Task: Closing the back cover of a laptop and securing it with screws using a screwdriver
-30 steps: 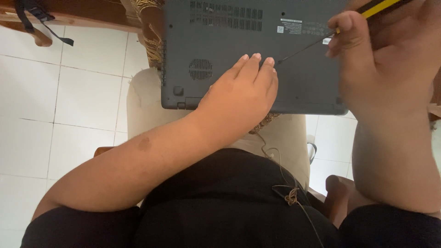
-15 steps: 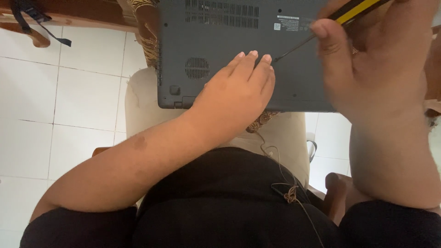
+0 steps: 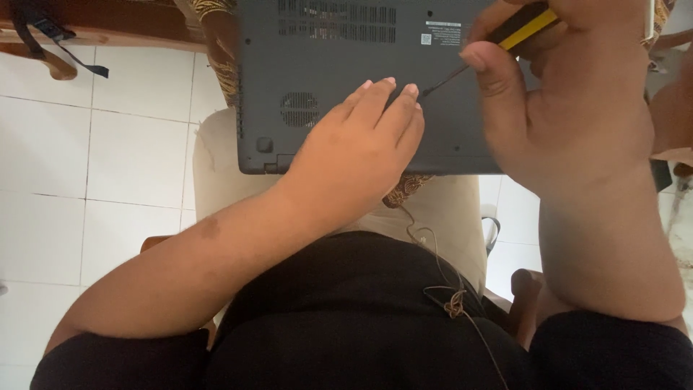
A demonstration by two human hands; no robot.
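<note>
Screwdriver (image 3: pixel 473 58), black-and-yellow handle with a thin dark metal shaft, slants down-left; its tip meets the underside of a dark grey laptop (image 3: pixel 325 65) just beside the left fingertips. Right hand (image 3: pixel 570 101) is wrapped around the handle, thumb pressed along the shaft end. Left hand (image 3: pixel 357 148) lies flat, palm down, fingers together on the matte plastic base, holding nothing. Laptop lies bottom-up across a cream cushioned seat (image 3: pixel 216 166), its near edge over the person's lap. Base shows two rows of slotted vents along the top, a round grille of fine slits left of the left hand, and a small white rectangular label (image 3: pixel 442 34) near the right hand, print too small to tell. Patterned brown cloth (image 3: pixel 220 58) shows under the laptop. Thin cable (image 3: pixel 433 253) trails over black clothing. White glossy floor tiles (image 3: pixel 108 144) at left.
</note>
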